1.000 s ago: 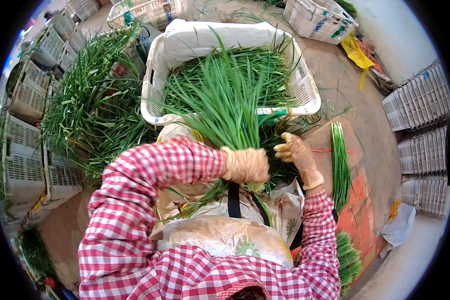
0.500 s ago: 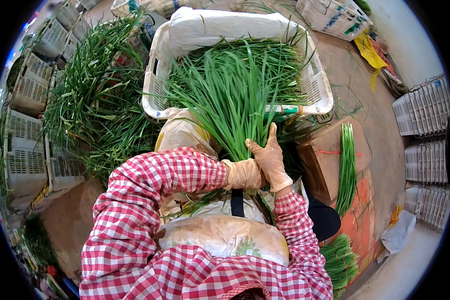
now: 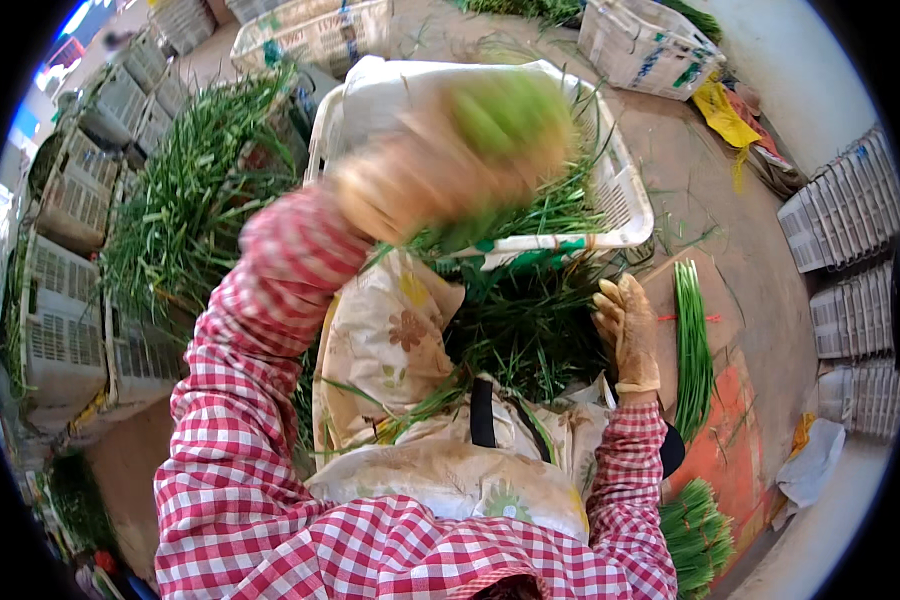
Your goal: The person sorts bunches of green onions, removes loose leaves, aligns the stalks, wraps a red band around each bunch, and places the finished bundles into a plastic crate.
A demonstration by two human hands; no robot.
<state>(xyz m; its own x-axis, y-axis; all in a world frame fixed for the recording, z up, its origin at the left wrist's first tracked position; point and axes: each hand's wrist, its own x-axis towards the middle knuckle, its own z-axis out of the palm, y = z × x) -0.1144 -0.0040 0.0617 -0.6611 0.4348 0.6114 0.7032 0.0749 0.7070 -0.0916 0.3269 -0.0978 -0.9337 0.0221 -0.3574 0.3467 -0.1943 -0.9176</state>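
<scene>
My left hand point(image 3: 410, 180), gloved and smeared by motion, is raised over the white crate point(image 3: 630, 195). It grips a bunch of garlic chives point(image 3: 510, 110), whose blurred light-green end shows above the hand. Its fingers cannot be made out singly. My gloved right hand point(image 3: 628, 335) is open and holds nothing, its fingers loosely extended. Just right of it, a slim bundle of chives point(image 3: 692, 350) lies across a brown box point(image 3: 725, 290), with a red tie point(image 3: 710, 318) by it. Loose chives point(image 3: 570, 205) fill the crate, partly hidden by my left arm.
A large heap of loose greens point(image 3: 195, 190) lies at the left beside stacked crates point(image 3: 65, 330). Dark leaves point(image 3: 540, 335) lie between my knees. Tied bundles point(image 3: 698, 530) stand at the lower right. More crates point(image 3: 850, 200) are stacked along the right wall.
My left hand has swung up and forward over the crate with the chive bunch. My right hand has let go of the bunch and moved right, beside the brown box.
</scene>
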